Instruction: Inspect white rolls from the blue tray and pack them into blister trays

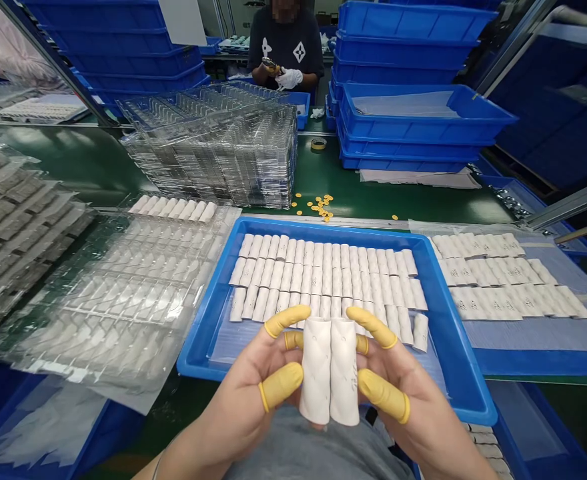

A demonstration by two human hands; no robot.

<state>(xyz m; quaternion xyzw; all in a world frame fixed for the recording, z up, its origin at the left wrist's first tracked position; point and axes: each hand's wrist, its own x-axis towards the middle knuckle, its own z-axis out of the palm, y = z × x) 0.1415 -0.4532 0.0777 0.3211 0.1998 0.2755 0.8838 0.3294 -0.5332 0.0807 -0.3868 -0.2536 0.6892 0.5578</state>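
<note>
My left hand [243, 393] and my right hand [398, 380] hold two white ribbed cylindrical pieces [329, 370] upright, side by side and touching, one in each hand. Yellow finger cots [281, 387] cover several of my fingers. Just beyond my hands, a blue plastic tray [453, 333] holds tight rows of matching white pieces [323, 273]. My hands hide the tray's near part. What the white pieces are made of, I cannot tell.
Clear blister trays [123, 293] with white pieces lie to the left, and a tall clear stack [213, 153] stands behind them. More white pieces [503, 287] lie on the right. Loose yellow finger cots [318, 207] dot the green bench. Stacked blue crates [413, 113] and a gloved co-worker [286, 47] stand beyond.
</note>
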